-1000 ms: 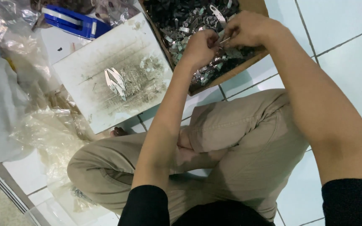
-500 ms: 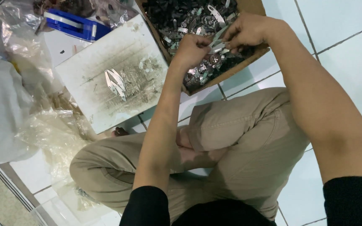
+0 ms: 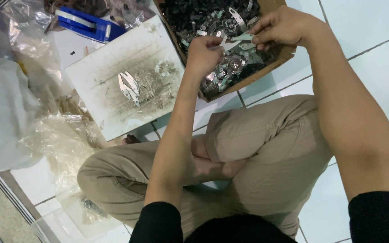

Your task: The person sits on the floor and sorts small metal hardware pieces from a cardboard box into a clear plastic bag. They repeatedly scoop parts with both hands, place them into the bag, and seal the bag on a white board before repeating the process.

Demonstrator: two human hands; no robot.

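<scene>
- A thin, flat metal strip [image 3: 237, 41] is held between both hands, above a cardboard box [image 3: 273, 60] resting on the tiled floor [image 3: 365, 27].
- The left hand [image 3: 205, 56] is pinched shut on one end of the strip, and the right hand [image 3: 284, 28] is closed on the other end; the two hands are brought close together over the box.
- The box is seen to be filled with loose small metal parts [image 3: 212, 20], some silvery and some dark.
- Beside the box, a stained white board [image 3: 113, 76] is laid on the floor, with a few shiny metal pieces [image 3: 129, 87] placed on it.
- A blue tool [image 3: 88, 24] is seen beyond the board, and clear plastic bags [image 3: 19, 36] are piled further to the side.
- A slip is judged possible: the strip is narrow and gripped only at its ends, so it could be dropped back among the similar parts and lost there.
- Fingers could be nicked by thin metal edges if the strip were twisted.
</scene>
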